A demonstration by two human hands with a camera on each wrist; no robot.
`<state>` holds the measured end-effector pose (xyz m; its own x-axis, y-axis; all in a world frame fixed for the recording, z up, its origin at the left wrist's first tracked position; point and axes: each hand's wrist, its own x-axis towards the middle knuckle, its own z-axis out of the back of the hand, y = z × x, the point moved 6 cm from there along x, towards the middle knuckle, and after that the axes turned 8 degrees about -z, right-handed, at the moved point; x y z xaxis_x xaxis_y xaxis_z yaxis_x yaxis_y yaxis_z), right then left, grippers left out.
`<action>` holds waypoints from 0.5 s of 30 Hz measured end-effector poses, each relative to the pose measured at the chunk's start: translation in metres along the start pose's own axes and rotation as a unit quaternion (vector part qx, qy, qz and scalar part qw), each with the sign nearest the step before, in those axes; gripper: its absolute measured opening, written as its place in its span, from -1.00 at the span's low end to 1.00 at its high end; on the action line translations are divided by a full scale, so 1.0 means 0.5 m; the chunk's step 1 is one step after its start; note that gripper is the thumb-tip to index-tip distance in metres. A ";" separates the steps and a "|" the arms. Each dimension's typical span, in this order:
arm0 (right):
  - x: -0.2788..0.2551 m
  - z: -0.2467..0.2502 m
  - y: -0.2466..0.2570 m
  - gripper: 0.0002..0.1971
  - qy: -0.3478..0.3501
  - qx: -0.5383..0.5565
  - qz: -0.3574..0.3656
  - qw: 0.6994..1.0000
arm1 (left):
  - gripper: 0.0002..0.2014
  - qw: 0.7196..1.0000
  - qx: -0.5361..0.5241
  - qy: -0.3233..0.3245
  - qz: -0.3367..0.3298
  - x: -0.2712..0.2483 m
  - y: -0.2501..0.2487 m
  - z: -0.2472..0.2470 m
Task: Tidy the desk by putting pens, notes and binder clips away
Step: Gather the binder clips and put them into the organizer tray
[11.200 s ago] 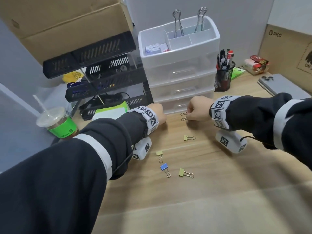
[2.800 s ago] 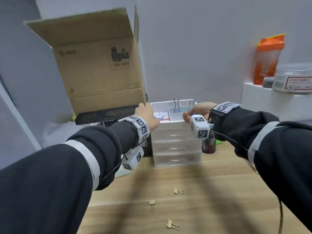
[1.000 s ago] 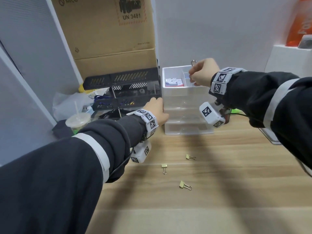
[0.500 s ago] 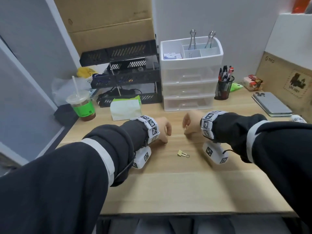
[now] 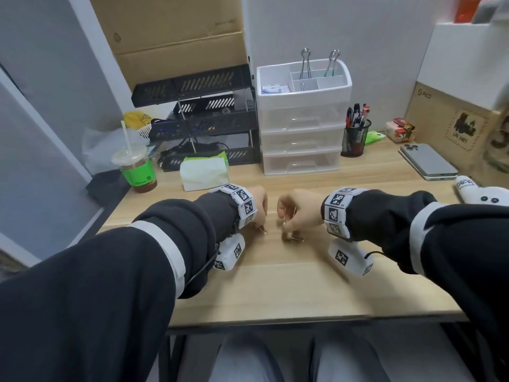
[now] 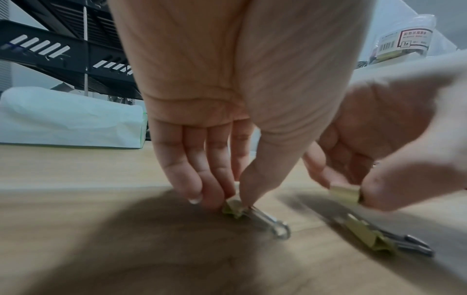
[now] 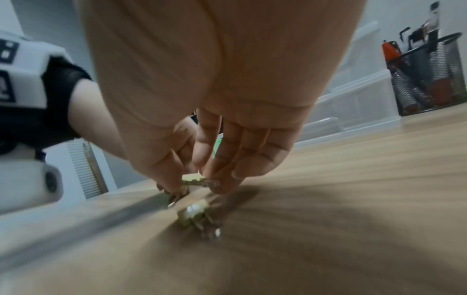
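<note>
At frame centre, the left hand (image 6: 215,123) pinches one clip (image 6: 233,207) on the desk (image 5: 275,285), the right hand (image 7: 202,99) pinches another (image 7: 193,182).

Even indoor light; wrist views blurred, dark shadows below.

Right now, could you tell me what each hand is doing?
Left hand: pinching a green binder clip on the desk.
Right hand: pinching another green clip.

clip under right hand (image 7: 194,182): motion-blurred | loose clip (image 7: 196,214): blurred | drawer unit (image 5: 301,139) contents: indistinct
</note>
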<state>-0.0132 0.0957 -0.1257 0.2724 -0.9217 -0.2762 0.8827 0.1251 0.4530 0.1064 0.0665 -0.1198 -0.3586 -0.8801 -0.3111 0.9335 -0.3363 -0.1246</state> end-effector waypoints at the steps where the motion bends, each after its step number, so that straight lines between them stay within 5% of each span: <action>1: -0.002 -0.007 0.002 -0.80 0.000 -0.005 0.006 1.000 | -0.76 1.000 -0.001 0.001 0.000 -0.004 -0.002 0.001; 5: -0.011 -0.023 0.003 -0.86 0.027 -0.033 -0.007 0.999 | -0.70 1.000 -0.012 0.009 -0.010 -0.018 -0.004 -0.007; 11: -0.031 -0.025 0.017 -0.63 0.016 -0.053 0.001 0.998 | -0.59 0.997 -0.030 0.045 -0.050 -0.027 -0.003 -0.022; 15: -0.029 -0.033 0.035 -0.66 0.006 -0.087 0.024 0.996 | -0.66 0.997 -0.036 0.037 -0.056 -0.026 0.001 -0.019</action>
<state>0.0046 0.1174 -0.1275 0.3199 -0.9086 -0.2685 0.9212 0.2321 0.3122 0.1113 0.0811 -0.1246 -0.4621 -0.8106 -0.3596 0.8859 -0.4038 -0.2283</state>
